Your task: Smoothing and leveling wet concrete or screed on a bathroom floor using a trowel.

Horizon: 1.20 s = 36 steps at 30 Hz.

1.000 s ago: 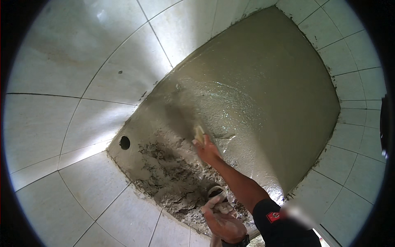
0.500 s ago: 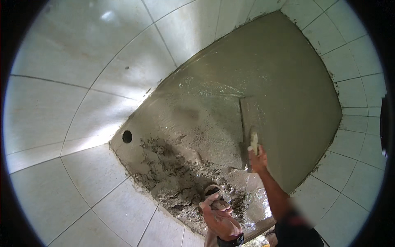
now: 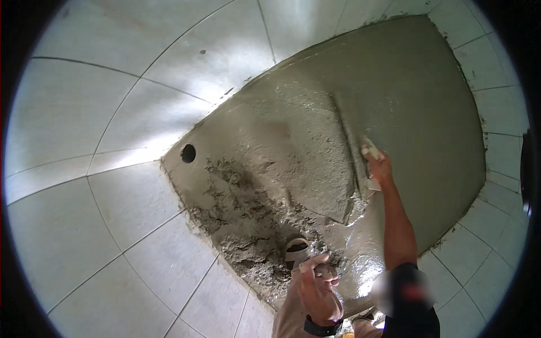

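1. Two bare hands work over a grey patch of wet cement mortar [image 3: 394,101] spread across a gap in the pale glossy floor tiles [image 3: 101,225].
2. Right hand [image 3: 378,166], at the end of an outstretched forearm, is closed around the light handle of a flat steel trowel [image 3: 355,169]; the blade lies against the mortar, along the line where a rough, dragged band meets the smoother grey surface to the right.
3. Left hand [image 3: 316,287], with a dark wristband [image 3: 322,327], is low in the view, fingers curled loosely together over the mortar's lower edge; whether it grips anything I cannot tell.
4. Just above that hand a small round pale-rimmed opening [image 3: 297,248] sits in the mortar.
5. Lumpy, unsmoothed mortar [image 3: 242,225] is heaped at the patch's lower left, near a small dark round hole [image 3: 188,152] by the tile edge.
6. Wet sheen shows on the mortar between the two hands.
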Each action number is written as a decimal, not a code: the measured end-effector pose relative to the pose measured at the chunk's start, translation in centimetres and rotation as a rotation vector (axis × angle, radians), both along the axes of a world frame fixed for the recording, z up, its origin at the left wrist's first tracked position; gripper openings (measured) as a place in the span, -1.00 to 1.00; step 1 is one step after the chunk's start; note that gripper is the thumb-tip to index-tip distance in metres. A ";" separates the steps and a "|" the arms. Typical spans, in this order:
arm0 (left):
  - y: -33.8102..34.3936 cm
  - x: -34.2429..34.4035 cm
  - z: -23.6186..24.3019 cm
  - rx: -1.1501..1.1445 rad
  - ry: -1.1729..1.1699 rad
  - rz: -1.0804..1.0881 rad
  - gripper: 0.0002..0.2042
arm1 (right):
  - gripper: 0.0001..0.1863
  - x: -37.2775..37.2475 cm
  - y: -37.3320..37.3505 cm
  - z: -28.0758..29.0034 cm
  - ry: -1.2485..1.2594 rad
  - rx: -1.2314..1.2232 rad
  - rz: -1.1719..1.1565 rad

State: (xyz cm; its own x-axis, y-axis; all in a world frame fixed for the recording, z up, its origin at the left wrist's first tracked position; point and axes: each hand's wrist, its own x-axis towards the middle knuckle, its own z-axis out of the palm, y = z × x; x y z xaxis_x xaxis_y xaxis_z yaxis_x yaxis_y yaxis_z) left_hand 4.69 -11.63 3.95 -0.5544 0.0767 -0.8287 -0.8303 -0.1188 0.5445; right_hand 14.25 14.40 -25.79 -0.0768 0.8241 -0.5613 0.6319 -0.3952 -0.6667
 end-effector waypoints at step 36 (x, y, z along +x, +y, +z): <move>-0.7 -1.0 -1.9 0.134 -0.073 -0.134 -0.44 | -0.24 -20.6 -8.4 3.2 -0.089 0.069 1.011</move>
State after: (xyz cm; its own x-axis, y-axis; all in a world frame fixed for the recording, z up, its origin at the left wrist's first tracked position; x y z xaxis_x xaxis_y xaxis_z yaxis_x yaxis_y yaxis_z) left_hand 3.70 -12.28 2.05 -0.4709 0.2581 -0.8436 -0.8801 -0.0725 0.4691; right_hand -6.32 6.04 -22.55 -0.7158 0.4268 -0.5527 0.6970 0.3891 -0.6023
